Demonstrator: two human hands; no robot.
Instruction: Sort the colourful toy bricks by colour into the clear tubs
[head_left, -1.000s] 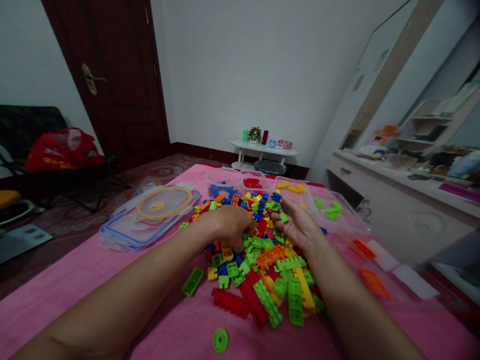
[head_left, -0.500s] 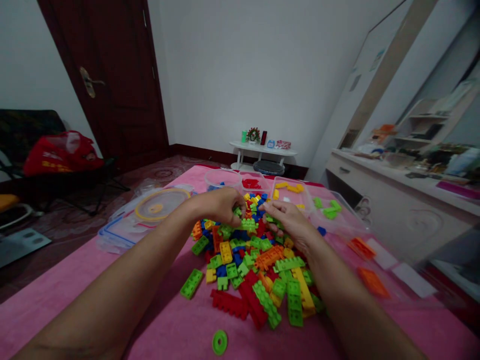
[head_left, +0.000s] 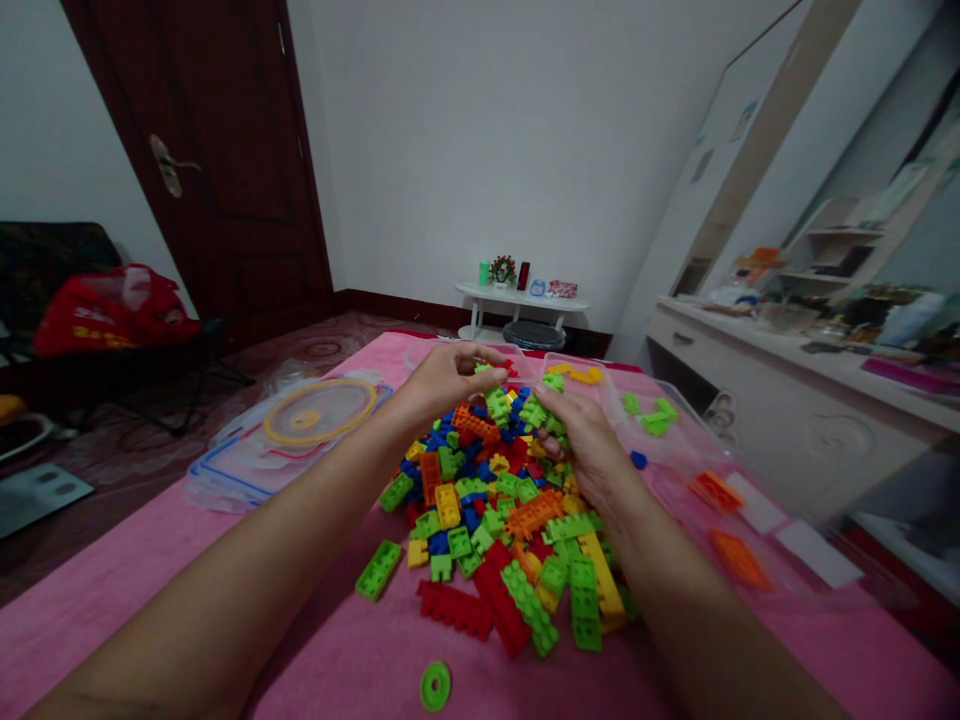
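Observation:
A heap of building bricks [head_left: 480, 490] in green, red, blue, yellow and orange lies on a pink cloth. Over its far side is my left hand [head_left: 450, 380], thumb and fingers curled around a small green brick [head_left: 482, 369], mostly hidden. Another green brick [head_left: 497, 407] shows just below that thumb. My right hand [head_left: 585, 435] is closed around several green bricks [head_left: 534, 412] at the heap's right side. One more green brick [head_left: 553, 382] sticks up by its fingertips.
Clear boxes stand behind the heap, one with yellow bricks [head_left: 585, 375], another with green bricks [head_left: 656, 418]. Orange bricks [head_left: 739, 560] lie in a clear box at right. Stacked lids [head_left: 319, 412] lie at left. A green ring [head_left: 435, 686] is near the front.
My left hand has lifted from the heap, its fingers now higher and stretched further forward. An orange brick beneath it has come into view. Green bricks now show more plainly in my right hand.

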